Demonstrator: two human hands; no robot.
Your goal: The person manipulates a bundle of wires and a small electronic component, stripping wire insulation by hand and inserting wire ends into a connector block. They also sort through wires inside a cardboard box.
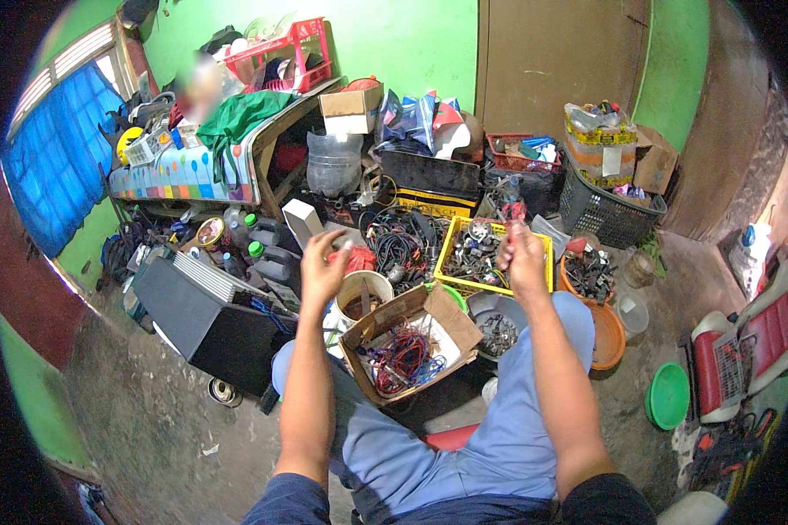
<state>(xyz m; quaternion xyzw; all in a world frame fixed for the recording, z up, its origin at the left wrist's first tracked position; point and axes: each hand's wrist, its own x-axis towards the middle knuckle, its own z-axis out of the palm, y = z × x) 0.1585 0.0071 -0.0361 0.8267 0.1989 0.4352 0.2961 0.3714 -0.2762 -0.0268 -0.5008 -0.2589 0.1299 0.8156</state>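
Observation:
My left hand is raised above a white bucket, fingers curved and apart, holding nothing that I can see. Over the right side of a yellow crate filled with small dark metal parts, my right hand is closed. A small red and dark piece shows just above its fingers; whether the hand holds it I cannot tell. Between my knees stands an opened cardboard box with tangled red and blue wires inside. A grey basin of small metal pieces sits beside it, near my right knee.
Black cables lie in a heap behind the box. A black computer case stands at the left, near dark jugs with green caps. Orange basins and a green basin are at the right. A cluttered table stands behind.

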